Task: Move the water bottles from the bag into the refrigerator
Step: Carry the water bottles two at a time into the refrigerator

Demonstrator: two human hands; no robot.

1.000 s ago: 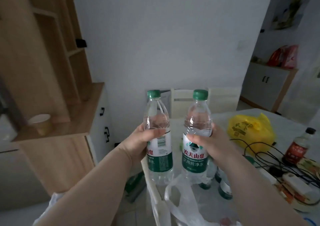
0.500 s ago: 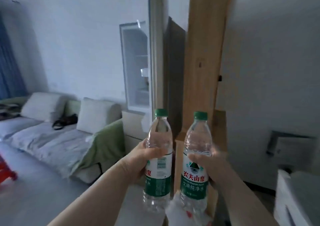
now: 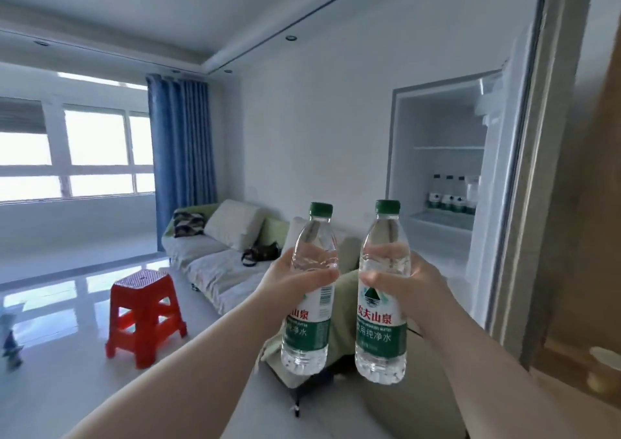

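Note:
I hold two clear water bottles with green caps and green labels upright in front of me. My left hand grips the left bottle around its middle. My right hand grips the right bottle the same way. Beyond them at the right stands the open refrigerator, white inside. Several more bottles stand in a row on its lower shelf. The bag is out of view.
The refrigerator's open door edge and a wooden cabinet stand close on the right. A sofa runs along the wall ahead. A red plastic stool sits on the glossy floor at the left, near the window and blue curtain.
My view has swung left from the table and bag to the living room and open refrigerator. Both hands keep the same grip on the bottles.

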